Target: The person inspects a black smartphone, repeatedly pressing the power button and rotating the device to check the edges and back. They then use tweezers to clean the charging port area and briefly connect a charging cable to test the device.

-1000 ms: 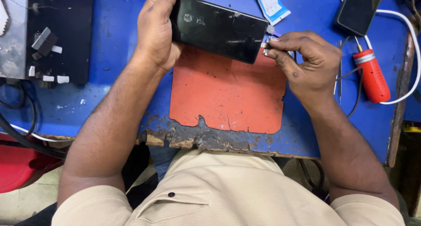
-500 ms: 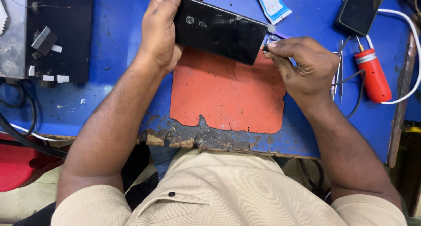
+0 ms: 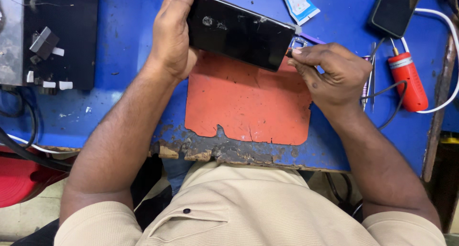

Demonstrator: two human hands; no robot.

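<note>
At the far left a black tray [image 3: 71,40] sits on the blue workbench [image 3: 124,102]; it contains one grey block [image 3: 44,41] and several small white pieces, four countable, the rest too small to tell.

The left hand [image 3: 174,36] grasps one black phone [image 3: 239,31] by its left end, thumb under the near edge, fingers wrapped over the far edge. The phone is held tilted, raised over the far edge of one orange mat [image 3: 248,102], which lies flat on the workbench between the two forearms.

The right hand [image 3: 332,74] is at the phone's right end, fingertips pinched on a small metal tray [image 3: 299,43] that projects from that end. The hand is closed on this part, touching the phone's corner.

Beyond the phone lies one blue-and-white sachet [image 3: 299,2]. Right of the right hand: one pair of tweezers [image 3: 372,76], one red cylindrical tool [image 3: 407,81] with a white cable [image 3: 449,64], and a second dark phone [image 3: 394,9], well apart from the hands.
</note>
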